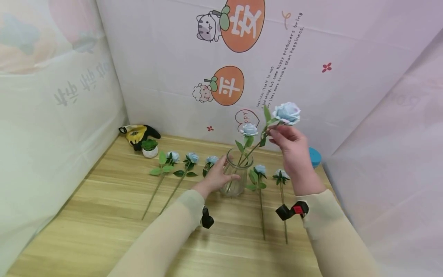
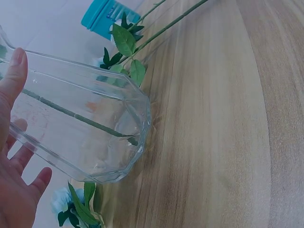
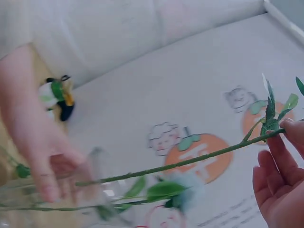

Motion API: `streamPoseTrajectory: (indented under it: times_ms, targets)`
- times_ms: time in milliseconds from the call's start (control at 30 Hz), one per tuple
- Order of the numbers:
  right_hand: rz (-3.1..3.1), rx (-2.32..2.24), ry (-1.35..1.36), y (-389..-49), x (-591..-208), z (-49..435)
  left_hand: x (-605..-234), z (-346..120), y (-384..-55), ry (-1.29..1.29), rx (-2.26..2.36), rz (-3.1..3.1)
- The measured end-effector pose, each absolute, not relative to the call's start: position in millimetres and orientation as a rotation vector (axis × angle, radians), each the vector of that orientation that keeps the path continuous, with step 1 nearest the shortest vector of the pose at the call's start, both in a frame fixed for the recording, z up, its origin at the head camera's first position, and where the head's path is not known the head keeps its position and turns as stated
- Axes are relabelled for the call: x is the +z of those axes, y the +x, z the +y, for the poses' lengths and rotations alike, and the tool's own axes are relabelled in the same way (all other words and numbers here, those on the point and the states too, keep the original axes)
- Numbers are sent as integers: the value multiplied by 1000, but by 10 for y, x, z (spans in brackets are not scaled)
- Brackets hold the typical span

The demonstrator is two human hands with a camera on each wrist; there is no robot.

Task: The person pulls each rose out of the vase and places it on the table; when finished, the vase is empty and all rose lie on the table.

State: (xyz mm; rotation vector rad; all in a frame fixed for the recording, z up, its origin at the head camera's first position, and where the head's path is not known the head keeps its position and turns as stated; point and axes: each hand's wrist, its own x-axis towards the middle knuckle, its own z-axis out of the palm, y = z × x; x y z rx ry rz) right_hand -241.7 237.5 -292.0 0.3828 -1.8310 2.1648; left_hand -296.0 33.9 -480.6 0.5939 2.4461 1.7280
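Observation:
My right hand [image 1: 292,144] pinches the stem of a pale blue artificial rose [image 1: 287,113] just below its bloom, above and right of the glass vase [image 1: 238,181]. That rose's stem [image 3: 190,162] slants down to the left, and its lower end is at the vase's mouth. My left hand [image 1: 218,177] holds the vase from the left, thumb and fingers round its upper wall. Another blue rose [image 1: 249,129] stands in the vase; in the left wrist view one stem [image 2: 76,115] reaches the vase's bottom.
Several more blue roses lie on the wooden table [image 1: 221,238], such as a rose [image 1: 173,157] left of the vase and a rose [image 1: 260,169] right of it. A small potted plant [image 1: 150,149] and a yellow-black item [image 1: 138,134] sit back left. A blue-lidded tub [image 2: 107,19] stands behind right.

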Motion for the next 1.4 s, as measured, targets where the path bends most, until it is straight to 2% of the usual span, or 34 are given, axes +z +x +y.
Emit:
streamPoseTrajectory:
  times_ms: [300, 600, 767, 1000, 1233, 1400]
  targets:
    - [-1474, 2230, 565, -2299, -2435, 2610, -4791, 334, -2951, 540, 1675, 2474]
    - [-1421, 2186, 313, -2264, -2393, 3007, -4817, 347, -2971, 545, 1674, 2469]
    - [-1543, 2090, 129, -2401, -2647, 3318, -4828, 338, -2976, 552, 1664, 2468]
    - [-1936, 1926, -214, -2545, -3189, 3777, -4794, 326, -2962, 543, 1661, 2463]
    - [-2652, 1579, -262, -2576, -3808, 4073, -4790, 322, -2959, 543, 1667, 2454]
    - [-2786, 1531, -381, -2609, -4233, 4204, -4793, 330, -2959, 542, 1675, 2441]
